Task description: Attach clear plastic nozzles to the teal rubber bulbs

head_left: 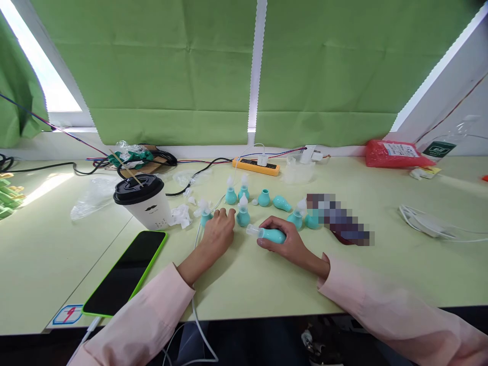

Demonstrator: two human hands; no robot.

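Note:
My right hand point(284, 238) grips a teal bulb point(273, 235) lying sideways, its clear tip point(252, 231) pointing left. Left of it, my left hand point(219, 233) is closed, fingers curled down over the table; anything in them is hidden. Beside those fingers stands a teal bulb with a whitish tip point(206, 217). Between my hands is an upright teal bulb with a white tip point(243, 217). Farther back, two tipped bulbs stand near an open-necked bulb point(264, 197) and a bulb on its side point(281, 203). More bulbs point(295, 219) are behind my right hand.
At the left are a lidded paper cup point(154, 211), crumpled tissue point(180, 216) and a green-edged phone point(125, 272). An orange power strip point(256, 166) lies at the back. A pixelated item point(343, 221), white cable point(427, 222) and red package point(396, 154) are at the right.

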